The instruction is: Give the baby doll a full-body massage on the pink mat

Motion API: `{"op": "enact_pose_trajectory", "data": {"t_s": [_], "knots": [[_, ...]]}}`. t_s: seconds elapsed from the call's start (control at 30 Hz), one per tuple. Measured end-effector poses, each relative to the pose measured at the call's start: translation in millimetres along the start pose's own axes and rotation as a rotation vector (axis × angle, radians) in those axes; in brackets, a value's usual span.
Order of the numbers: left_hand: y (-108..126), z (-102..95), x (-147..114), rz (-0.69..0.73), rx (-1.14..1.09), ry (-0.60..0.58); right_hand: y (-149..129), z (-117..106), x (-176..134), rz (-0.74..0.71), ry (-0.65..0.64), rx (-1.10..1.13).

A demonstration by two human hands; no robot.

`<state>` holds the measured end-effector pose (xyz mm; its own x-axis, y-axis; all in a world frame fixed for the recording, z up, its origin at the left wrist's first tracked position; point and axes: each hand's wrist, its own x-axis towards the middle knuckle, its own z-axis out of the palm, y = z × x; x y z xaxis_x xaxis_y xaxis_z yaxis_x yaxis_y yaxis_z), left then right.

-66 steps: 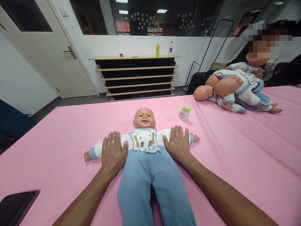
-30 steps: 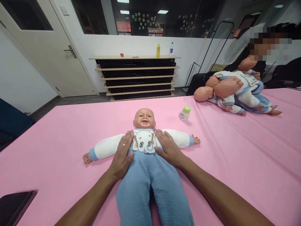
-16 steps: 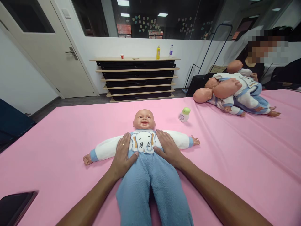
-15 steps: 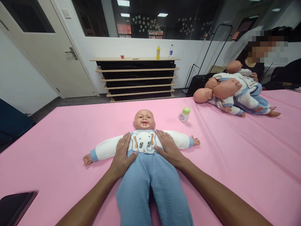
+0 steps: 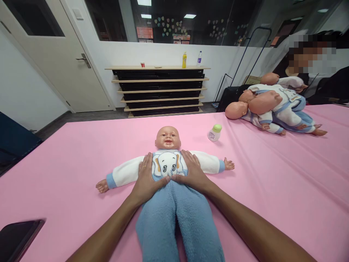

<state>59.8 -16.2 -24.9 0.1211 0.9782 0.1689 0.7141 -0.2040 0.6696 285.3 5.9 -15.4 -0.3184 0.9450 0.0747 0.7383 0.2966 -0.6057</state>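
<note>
Here, doll point(image 5: 171, 198), elephant patch point(image 5: 169, 163), bottle label point(image 5: 212, 135) illegible

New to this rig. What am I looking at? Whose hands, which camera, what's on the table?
There is no machine: a person works bare-handed, and every picture comes from one camera on their head, looking forward and down.

The left hand and right hand lie spread on either side of the chest of a doll, which rests face up on a pink cover. Neither hand lifts anything.

Also on the cover: a green-capped bottle, a dark, phone-like object and a pile of dolls.
</note>
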Motion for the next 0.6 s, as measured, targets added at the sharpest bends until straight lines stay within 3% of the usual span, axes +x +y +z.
{"op": "enact_pose_trajectory", "data": {"t_s": [0.33, 0.6], "knots": [[-11.7, 3.2, 0.7, 0.010, -0.034, -0.023, 5.2, 3.3, -1.1, -0.025, 0.002, 0.042], [-7.0, -0.2, -1.8, -0.021, -0.135, -0.006, 7.1, 3.7, -1.9, -0.029, 0.005, 0.068]]}}
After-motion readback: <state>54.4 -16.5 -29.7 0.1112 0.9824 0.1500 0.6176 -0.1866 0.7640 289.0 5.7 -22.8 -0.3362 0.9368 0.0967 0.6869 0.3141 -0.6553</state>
